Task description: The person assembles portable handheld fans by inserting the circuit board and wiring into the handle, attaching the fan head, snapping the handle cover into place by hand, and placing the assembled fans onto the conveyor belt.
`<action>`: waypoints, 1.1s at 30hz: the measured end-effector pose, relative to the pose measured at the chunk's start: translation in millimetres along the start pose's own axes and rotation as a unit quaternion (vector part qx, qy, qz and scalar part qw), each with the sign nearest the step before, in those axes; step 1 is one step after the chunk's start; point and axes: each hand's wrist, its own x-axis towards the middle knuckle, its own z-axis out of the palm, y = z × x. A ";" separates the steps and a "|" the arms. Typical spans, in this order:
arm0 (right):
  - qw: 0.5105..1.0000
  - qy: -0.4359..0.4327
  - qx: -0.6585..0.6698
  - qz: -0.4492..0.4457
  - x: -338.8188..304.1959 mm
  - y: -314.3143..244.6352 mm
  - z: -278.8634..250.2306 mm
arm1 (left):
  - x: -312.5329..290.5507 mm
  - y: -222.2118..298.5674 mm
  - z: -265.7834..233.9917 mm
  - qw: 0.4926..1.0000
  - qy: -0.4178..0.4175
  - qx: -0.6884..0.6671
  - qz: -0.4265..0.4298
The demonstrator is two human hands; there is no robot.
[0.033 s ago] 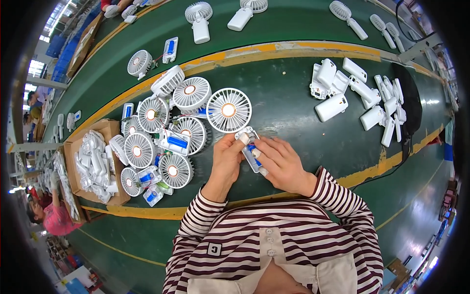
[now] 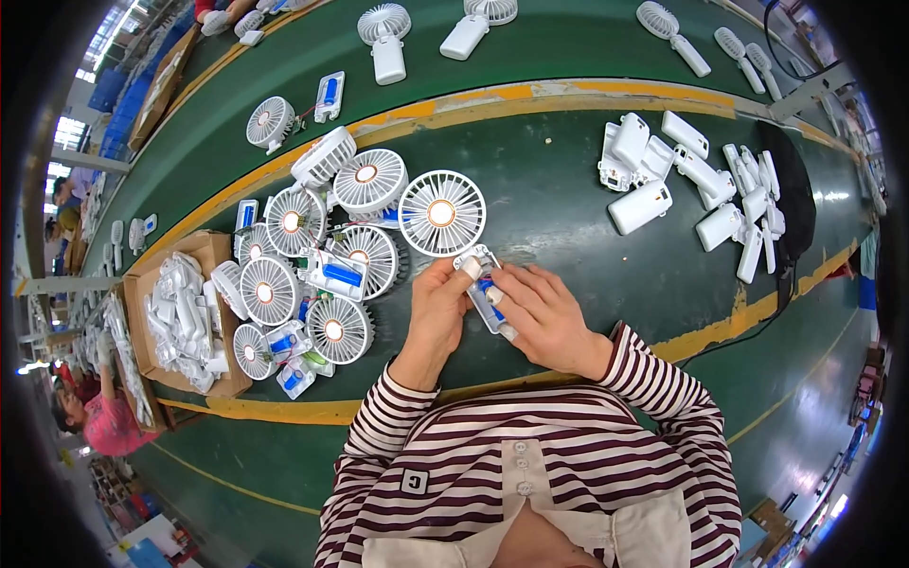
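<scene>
Both hands are on an opened white fan handle shell (image 2: 490, 320) with a blue battery inside, at the middle of the bench. My left hand (image 2: 438, 308) is closed on its left side, thumb near the upper end. From the right, my right hand (image 2: 547, 317) grips it, fingers bent over the battery and partly covering it. Some fingertips on both hands have white coverings. Just beyond the shell's upper end lies a round white fan head (image 2: 442, 213) with an orange-ringed centre. Whether the two are wired together is hard to see.
More fan heads (image 2: 270, 291) with open battery handles crowd the left. Beside them stands a cardboard box (image 2: 230, 374) of white parts. White handle covers (image 2: 641, 208) lie at the right, near a black object (image 2: 793, 189). A green conveyor (image 2: 540, 57) carries fans beyond the yellow edge.
</scene>
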 end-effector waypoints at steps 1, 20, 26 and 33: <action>1.000 -0.019 -0.015 -0.001 -0.3 -1.7 -0.3 | -0.3 1.0 0.8 1.000 0.007 0.008 -0.002; 0.996 -0.056 -0.070 0.017 3.2 -3.0 -4.8 | 4.3 -7.5 8.1 0.999 0.013 0.043 -0.015; 0.947 -0.069 0.281 0.137 13.0 17.3 -32.9 | 7.7 -5.2 10.0 0.998 0.010 0.053 -0.026; 0.887 0.132 -0.337 0.287 43.3 121.1 -94.0 | 0.2 0.4 13.4 0.997 0.011 0.055 -0.059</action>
